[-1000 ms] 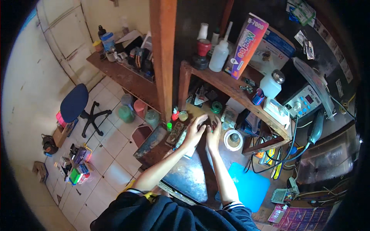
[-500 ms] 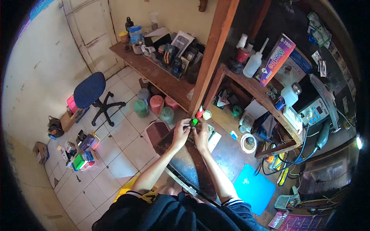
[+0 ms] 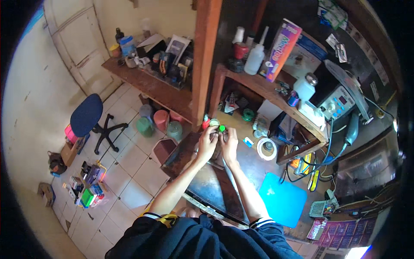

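Observation:
My left hand [image 3: 208, 144] and my right hand [image 3: 229, 144] meet over the far part of the desk, fingers curled in. Between their fingertips is a small round bright-green piece [image 3: 221, 128] that looks like a cap. What lies beneath it is hidden by my fingers, and its kind is too small to tell. Just beyond my left fingers stand a small red bottle [image 3: 206, 122] and a round pale-topped jar [image 3: 214, 123]. A small blue-and-white piece [image 3: 248, 142] lies on the desk to the right of my right hand.
A white ring-shaped roll [image 3: 267, 149] lies right of my hands, and a blue mat [image 3: 282, 200] nearer me. A wooden shelf [image 3: 267, 91] bears a white squeeze bottle [image 3: 254, 59] and a soldering station [image 3: 338, 103]. A wooden post [image 3: 206, 60] rises beyond the desk.
The view has turned, shifting the room leftward in it. Both hands, still together around the green piece, have moved right relative to the red bottle. A pale flat thing seen beside my right hand no longer shows.

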`<state>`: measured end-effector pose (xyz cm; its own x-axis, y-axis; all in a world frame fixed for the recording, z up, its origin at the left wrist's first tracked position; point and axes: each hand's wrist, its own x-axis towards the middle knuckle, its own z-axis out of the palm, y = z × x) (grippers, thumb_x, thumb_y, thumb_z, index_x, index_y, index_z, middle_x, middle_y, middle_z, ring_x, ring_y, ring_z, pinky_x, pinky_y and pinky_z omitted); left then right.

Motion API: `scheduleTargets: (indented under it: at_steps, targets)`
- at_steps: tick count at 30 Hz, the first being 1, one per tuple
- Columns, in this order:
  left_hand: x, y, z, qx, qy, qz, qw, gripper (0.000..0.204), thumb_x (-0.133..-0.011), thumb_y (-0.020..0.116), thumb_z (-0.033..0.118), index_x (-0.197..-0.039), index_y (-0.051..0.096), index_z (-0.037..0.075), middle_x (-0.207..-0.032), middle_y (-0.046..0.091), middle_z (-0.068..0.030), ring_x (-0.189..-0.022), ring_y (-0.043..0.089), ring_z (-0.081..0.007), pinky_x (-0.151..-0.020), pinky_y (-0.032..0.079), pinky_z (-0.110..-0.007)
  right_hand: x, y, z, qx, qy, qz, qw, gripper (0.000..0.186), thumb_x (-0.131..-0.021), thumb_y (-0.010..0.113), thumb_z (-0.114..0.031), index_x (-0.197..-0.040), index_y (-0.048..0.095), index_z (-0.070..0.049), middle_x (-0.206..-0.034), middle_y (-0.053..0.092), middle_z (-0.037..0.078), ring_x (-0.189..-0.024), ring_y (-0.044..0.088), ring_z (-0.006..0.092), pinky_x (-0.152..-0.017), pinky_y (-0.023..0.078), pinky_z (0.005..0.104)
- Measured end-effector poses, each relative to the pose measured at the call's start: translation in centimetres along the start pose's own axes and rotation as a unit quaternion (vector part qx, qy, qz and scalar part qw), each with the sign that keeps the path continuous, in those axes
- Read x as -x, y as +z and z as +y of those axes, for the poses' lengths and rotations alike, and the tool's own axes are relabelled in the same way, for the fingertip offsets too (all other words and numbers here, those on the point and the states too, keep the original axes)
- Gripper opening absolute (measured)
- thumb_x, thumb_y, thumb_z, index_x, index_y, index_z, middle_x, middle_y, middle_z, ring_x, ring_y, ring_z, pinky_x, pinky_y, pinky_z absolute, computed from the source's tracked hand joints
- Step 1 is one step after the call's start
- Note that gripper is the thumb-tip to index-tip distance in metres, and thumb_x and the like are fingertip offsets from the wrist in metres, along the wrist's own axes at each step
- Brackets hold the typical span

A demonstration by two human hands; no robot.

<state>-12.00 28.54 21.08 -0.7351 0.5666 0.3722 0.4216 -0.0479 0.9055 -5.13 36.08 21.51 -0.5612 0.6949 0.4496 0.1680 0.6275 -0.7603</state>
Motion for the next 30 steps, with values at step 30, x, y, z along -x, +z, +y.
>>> scheduleTargets:
  at_steps: [30]
  targets:
    - [-4.9,13.9,-2.4,0.049,-0.094,-0.130,0.986,0.034,-0.089,0.047,0.009,-0.123,0.044,0.005,-0.115,0.057,-0.0135,-0.110,0.053,-0.0241,-0.092,0.040,-0.033,-5.9,-5.4,11.5,0.239,0.043,0.045,0.969,0.049,-0.075,0.063,-0.010,-0.119,0.045,0.001,-0.105,0.052,0.022,-0.101,0.045,0.0387,-0.089,0.036,0.0473]
